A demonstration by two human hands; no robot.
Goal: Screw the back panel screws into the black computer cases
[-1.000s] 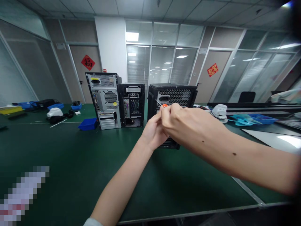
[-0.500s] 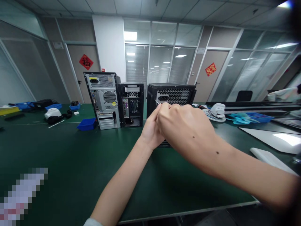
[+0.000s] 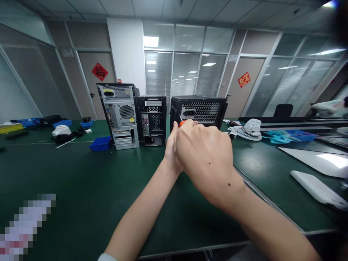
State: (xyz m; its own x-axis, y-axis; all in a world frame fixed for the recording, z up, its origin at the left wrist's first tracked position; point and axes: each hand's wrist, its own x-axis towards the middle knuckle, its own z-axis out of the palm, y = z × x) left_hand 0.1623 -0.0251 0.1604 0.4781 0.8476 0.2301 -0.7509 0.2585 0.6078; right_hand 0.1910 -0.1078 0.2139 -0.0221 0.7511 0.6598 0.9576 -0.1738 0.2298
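Observation:
My right hand (image 3: pixel 206 156) is closed around a screwdriver whose orange handle tip (image 3: pixel 182 123) pokes out above the fingers. Its shaft points at the rear of a black computer case (image 3: pixel 199 107) that stands on the green table (image 3: pixel 81 195). My left hand (image 3: pixel 171 148) is raised just behind the right one, next to the screwdriver; most of its fingers are hidden by the right hand. Both hands hang in front of the case's lower left corner.
A silver computer case (image 3: pixel 119 116) and a smaller black case (image 3: pixel 152 119) stand left of the black one. A blue bin (image 3: pixel 100 144) lies near them. Blue trays and white items (image 3: pixel 251 128) sit at the right. A white panel (image 3: pixel 315 188) lies at the near right.
My right hand has drawn back toward me and a little left, and my forearm has swung down. The orange handle tip, hidden half a second ago, shows again.

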